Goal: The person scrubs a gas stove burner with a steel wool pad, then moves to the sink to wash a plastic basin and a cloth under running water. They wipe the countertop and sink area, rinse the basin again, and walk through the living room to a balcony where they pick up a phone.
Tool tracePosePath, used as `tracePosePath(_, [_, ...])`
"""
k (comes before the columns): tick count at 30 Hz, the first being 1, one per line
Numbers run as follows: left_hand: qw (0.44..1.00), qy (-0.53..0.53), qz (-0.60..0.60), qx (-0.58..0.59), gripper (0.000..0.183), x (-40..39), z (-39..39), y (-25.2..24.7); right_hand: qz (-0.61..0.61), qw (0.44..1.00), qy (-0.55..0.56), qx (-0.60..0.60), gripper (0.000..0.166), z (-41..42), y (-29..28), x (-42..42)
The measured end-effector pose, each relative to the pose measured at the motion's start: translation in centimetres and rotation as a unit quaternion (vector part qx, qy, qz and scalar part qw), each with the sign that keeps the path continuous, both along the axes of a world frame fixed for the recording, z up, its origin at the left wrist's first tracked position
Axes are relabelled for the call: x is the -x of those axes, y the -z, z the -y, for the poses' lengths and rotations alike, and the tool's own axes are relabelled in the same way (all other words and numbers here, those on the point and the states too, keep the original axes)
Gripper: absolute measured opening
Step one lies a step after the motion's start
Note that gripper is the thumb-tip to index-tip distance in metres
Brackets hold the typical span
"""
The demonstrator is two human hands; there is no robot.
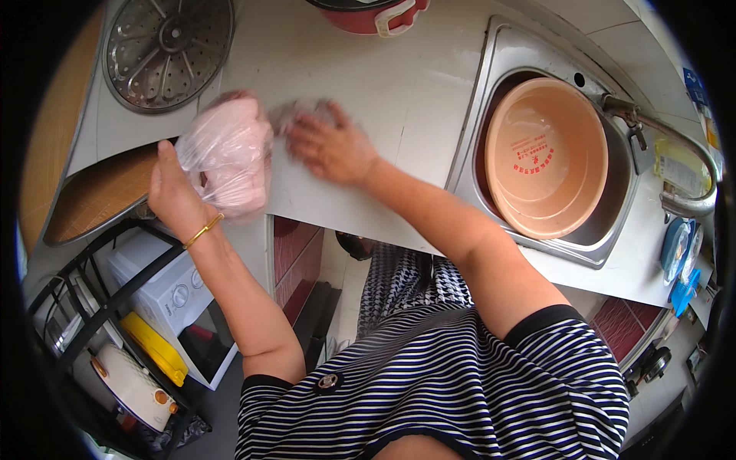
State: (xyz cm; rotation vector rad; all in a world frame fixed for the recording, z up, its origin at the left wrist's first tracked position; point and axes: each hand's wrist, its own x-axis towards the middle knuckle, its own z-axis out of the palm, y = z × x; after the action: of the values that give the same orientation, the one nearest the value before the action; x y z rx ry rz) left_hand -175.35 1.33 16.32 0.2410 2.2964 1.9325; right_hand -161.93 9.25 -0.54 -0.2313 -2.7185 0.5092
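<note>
My left hand (181, 192), with a gold bangle at the wrist, grips a clear plastic bag of pale pink raw meat (233, 152) at the left part of the white countertop (368, 86). To the right of the bag, my right hand (330, 144) is blurred, low over the countertop or touching it, fingers somewhat spread. A dark greyish thing (287, 115) shows at its fingertips, too blurred to name; whether the hand holds it cannot be told.
A perforated metal steamer plate (172, 34) lies back left, near a wooden cutting board (103, 195). A red pot (351, 17) stands at the back. On the right, an orange plastic basin (546, 201) sits in the steel sink (480, 144) beside a faucet (698, 155). A black rack (109, 305) is lower left.
</note>
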Motion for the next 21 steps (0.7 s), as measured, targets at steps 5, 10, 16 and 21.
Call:
tracePosePath(5, [0.989,-0.088,-0.056,0.105,0.032,2.0,3.1,3.7,0.027,0.966,0.255,-0.02,0.039,-6.2,0.0,-4.2])
tracePosePath(10, [0.947,-0.062,-0.146,0.28,0.029,3.0,5.2,4.7,0.045,0.942,0.333,-0.024,0.043,-6.1,-0.8,-10.2])
tracePosePath(16, [0.941,0.069,-0.236,0.234,0.042,0.9,-0.1,3.9,0.072,0.97,0.232,-0.03,0.042,-1.5,-1.1,-11.9])
tracePosePath(21, [0.977,0.139,0.16,0.006,0.056,-3.1,-10.7,7.1,0.043,0.97,0.239,0.004,0.038,-1.3,-1.4,-11.7])
